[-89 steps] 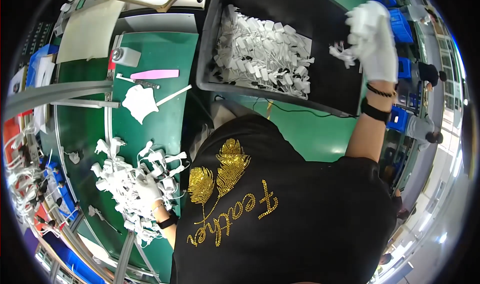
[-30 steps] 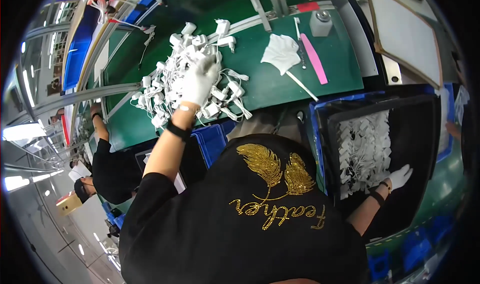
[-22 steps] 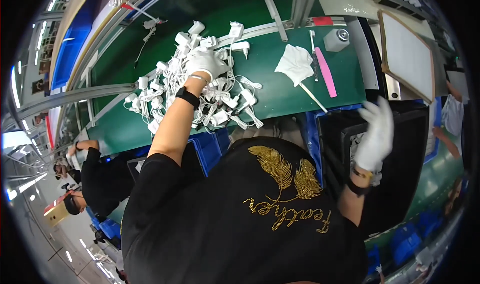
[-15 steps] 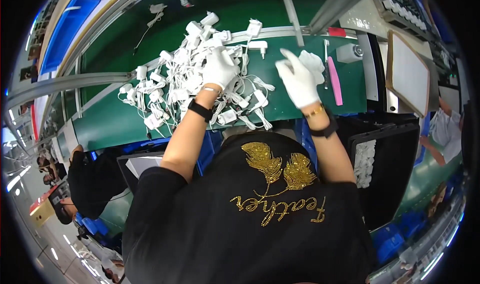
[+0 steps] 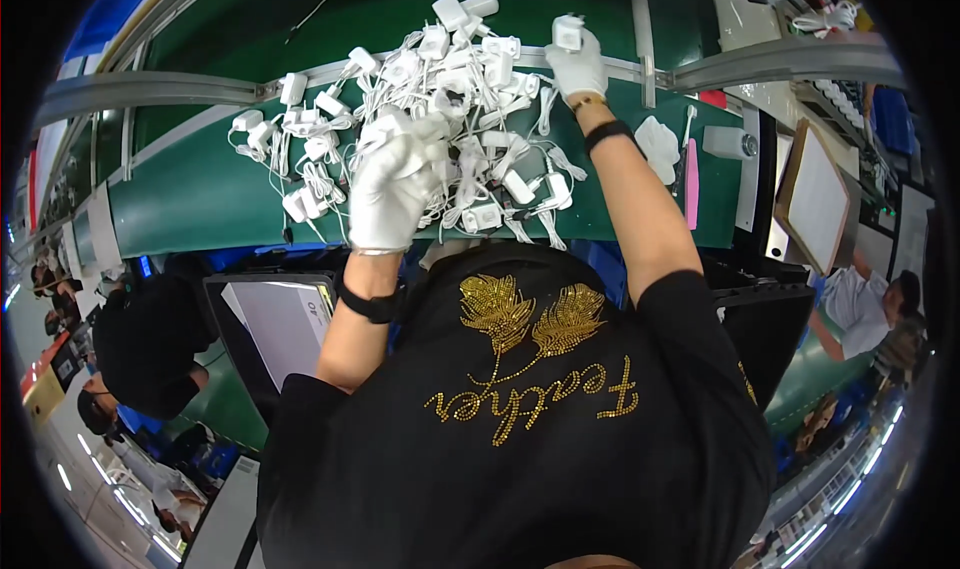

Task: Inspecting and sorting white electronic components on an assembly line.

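Note:
A heap of white power adapters (image 5: 432, 44) with coiled cords lies across the green workbench (image 5: 170, 201). At its far right side, my gloved right hand (image 5: 580, 74) grips a white power adapter (image 5: 568, 35) by the metal rail. My gloved left hand (image 5: 388, 194) is at the near side of the heap, its fingers curled inward. Whatever those fingers hold is white like the glove and blends with the adapters behind it, so I cannot make it out.
Right of the heap lie a crumpled white cloth (image 5: 657, 149), a toothbrush (image 5: 688, 129), a pink strip-shaped tool (image 5: 692, 184) and a clear bottle (image 5: 730, 143). Metal rails (image 5: 180, 88) frame the bench. Black bins (image 5: 235, 319) stand below its near edge. Other people (image 5: 150, 339) work on both sides.
My right hand has gone from beside the white cloth to the far rail and now has a power adapter. My left hand has drawn back toward me from mid-heap. The view has shifted too.

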{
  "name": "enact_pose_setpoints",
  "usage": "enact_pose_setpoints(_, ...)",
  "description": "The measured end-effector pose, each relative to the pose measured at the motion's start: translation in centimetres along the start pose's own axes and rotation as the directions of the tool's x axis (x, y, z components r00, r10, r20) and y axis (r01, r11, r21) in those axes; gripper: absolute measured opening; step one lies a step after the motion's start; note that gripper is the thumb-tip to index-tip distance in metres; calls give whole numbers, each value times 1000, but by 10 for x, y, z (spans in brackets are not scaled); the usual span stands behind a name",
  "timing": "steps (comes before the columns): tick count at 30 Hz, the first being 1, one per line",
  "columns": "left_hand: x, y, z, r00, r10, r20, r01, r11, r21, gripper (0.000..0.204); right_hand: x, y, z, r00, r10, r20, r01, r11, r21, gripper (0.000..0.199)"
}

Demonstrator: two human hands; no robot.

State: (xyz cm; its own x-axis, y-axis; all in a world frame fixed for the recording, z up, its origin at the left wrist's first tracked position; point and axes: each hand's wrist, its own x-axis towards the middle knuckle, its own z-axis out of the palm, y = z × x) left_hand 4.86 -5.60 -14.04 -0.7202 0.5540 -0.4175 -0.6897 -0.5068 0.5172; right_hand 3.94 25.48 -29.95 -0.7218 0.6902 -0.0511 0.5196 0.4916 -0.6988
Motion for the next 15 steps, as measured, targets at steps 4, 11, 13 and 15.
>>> enact_pose_setpoints(4, -29, 20, 4, 928, 111, 356, 16, 942, -334, 52, -41, -26, -43, 972, 37, 234, -211, 581, 786, 50)
enact_pose_setpoints(11, -27, 3, 53, 976, 213, 45, -205, 970, -133, 69, -140, -60, -118, 798, -418, 435, -570, -286, 770, 53)
enact_pose_setpoints(13, -27, -10, 52, 991, 118, 66, -122, 990, 69, 79, -157, -73, -127, 722, -487, 491, -665, -295, 686, 57)
enact_pose_setpoints(15, -29, -20, 54, 996, 68, 64, -78, 983, 168, 84, -170, -87, -137, 679, -519, 519, -712, -296, 637, 58)
